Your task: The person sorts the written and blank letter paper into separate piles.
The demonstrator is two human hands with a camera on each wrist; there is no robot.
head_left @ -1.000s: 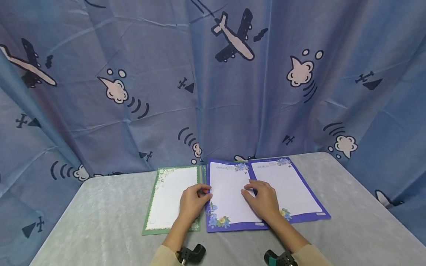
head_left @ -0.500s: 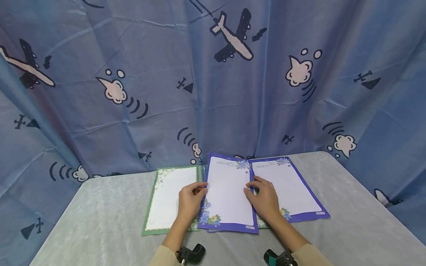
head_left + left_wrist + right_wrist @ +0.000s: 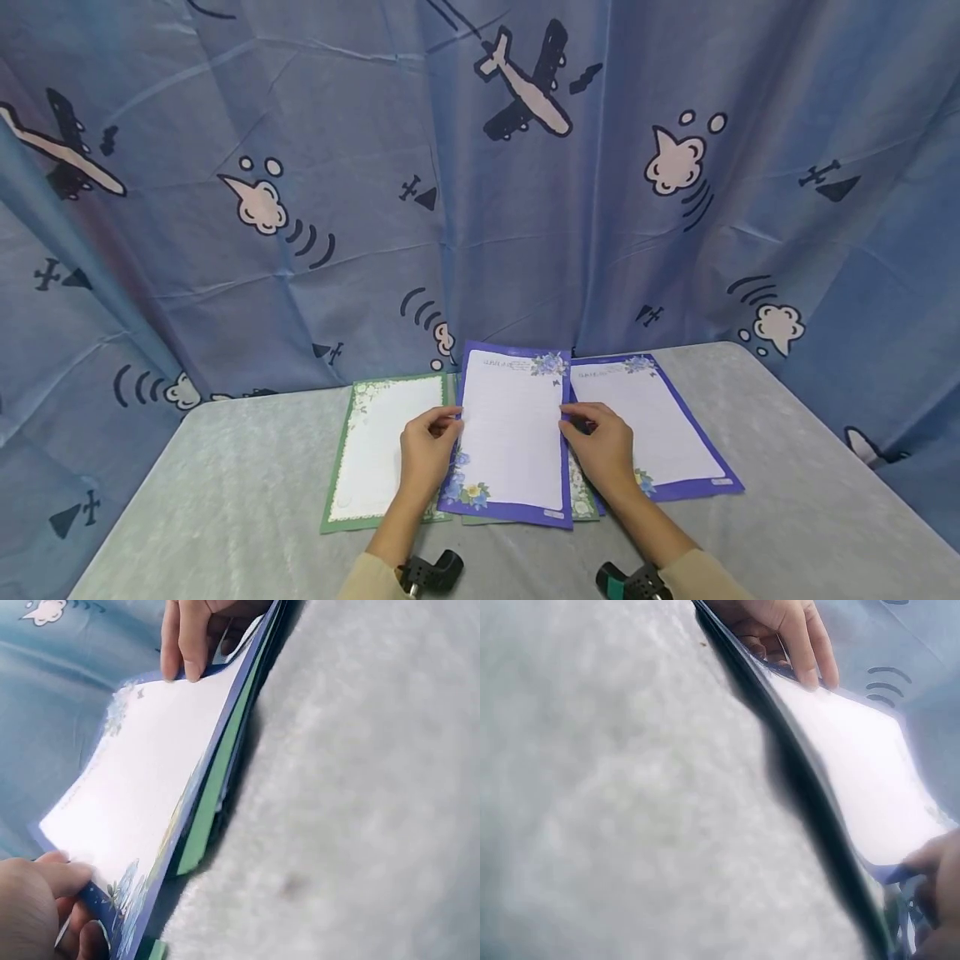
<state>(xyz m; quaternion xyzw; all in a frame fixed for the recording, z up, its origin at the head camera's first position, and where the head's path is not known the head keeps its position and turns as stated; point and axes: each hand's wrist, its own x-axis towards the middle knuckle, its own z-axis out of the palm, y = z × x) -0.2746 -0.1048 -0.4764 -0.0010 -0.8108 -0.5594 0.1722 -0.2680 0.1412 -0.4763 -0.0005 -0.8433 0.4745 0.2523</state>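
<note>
Fingers [image 3: 452, 410] of the left hand [image 3: 426, 452] and right hand [image 3: 606, 448] pinch opposite edges of a purple-bordered sheet [image 3: 513, 433] between them, with a green-bordered sheet [image 3: 381, 442] to their left and another purple page [image 3: 652, 425] to their right.

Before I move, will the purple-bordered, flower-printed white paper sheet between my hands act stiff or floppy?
Probably fairly floppy: the purple-bordered white sheet appears to bow in the right wrist view. It's likely light too, since your left hand and right hand just pinch its side edges.
</note>
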